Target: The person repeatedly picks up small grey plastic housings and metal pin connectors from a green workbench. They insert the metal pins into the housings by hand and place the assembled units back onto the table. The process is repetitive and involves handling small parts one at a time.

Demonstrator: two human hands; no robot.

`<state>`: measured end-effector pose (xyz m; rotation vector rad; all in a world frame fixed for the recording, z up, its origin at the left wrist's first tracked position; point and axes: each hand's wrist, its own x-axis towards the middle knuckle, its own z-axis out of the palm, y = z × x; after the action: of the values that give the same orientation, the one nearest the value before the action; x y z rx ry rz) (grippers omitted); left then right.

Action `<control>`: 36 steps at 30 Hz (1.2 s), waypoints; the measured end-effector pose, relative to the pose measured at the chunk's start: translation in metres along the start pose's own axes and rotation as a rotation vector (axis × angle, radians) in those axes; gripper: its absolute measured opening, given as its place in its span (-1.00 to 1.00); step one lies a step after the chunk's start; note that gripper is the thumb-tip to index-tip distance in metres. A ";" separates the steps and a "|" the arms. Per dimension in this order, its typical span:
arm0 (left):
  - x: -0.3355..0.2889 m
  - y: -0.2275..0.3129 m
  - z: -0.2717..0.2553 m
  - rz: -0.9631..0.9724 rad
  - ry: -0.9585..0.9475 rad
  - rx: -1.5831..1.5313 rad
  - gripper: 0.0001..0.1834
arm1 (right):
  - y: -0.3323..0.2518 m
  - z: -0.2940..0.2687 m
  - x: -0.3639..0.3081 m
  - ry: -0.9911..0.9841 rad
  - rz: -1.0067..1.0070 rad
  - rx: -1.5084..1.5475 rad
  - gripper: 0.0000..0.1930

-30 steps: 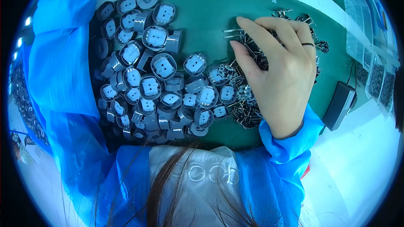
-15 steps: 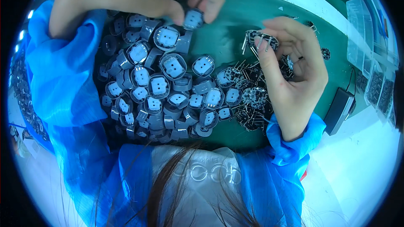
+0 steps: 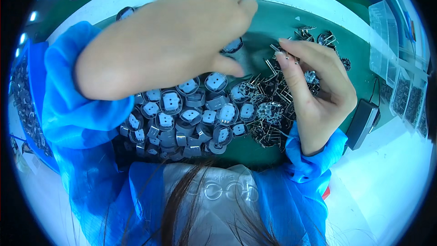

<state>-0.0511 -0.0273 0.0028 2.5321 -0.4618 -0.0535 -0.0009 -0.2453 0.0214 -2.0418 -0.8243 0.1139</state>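
Observation:
My left hand (image 3: 177, 36) reaches over the grey round housings from the left, its back toward me. Its thumb stands out apart from the fingers, whose tips are hidden. In that gap shows a grey housing (image 3: 233, 45), partly covered by the hand; the thumb does not touch it. Below lies a pile of similar housings with pale inserts (image 3: 171, 101). On the right, my right hand (image 3: 318, 77) pinches a small circuit board with metal pins (image 3: 290, 57) between thumb and fingers. Several more pinned boards (image 3: 270, 112) lie heaped beneath and beside that hand.
A green mat (image 3: 227, 152) covers the work surface, with a white edge strip (image 3: 314, 4) behind it. Clear plastic bins (image 3: 405, 95) of small parts stand at right, near a black box with a cable (image 3: 363, 124). A blue bin (image 3: 34, 109) of parts is at far left.
My left hand has moved right and turned its back toward me; the housing it gripped now shows apart from the thumb. My right hand still holds the board, now tilted more edge-on.

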 end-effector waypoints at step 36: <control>0.016 0.034 -0.029 -0.051 -0.024 -0.762 -0.71 | -0.003 -0.004 0.002 0.093 -0.152 -0.143 -0.86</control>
<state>-0.0430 -0.0443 0.0461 1.7938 -0.3048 -0.2320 0.0009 -0.2456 0.0260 -2.0911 -0.9489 -0.1279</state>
